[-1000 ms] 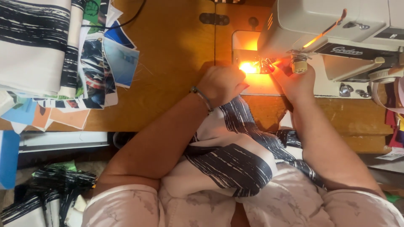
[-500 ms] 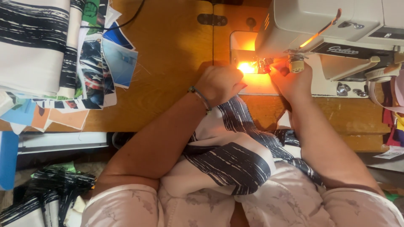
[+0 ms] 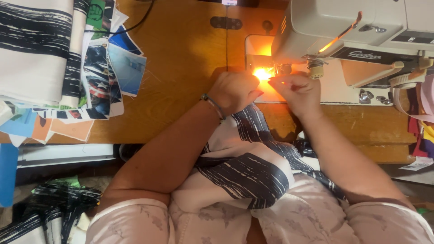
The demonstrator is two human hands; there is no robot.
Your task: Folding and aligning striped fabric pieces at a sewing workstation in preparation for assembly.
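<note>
Cream fabric with black stripes [image 3: 244,174] is fed from the lap up to the needle area [image 3: 276,70] of the sewing machine [image 3: 343,27], where the left hand [image 3: 234,90] is curled closed upon it and the right hand [image 3: 296,90] is pinched shut on its edge, just beside the glowing lamp. Fingertips could be caught, it is judged, since both are held so close under the needle. Open wooden tabletop [image 3: 181,68] is left beyond the left hand; stacked printed cloth [image 3: 54,58] lies well apart.
</note>
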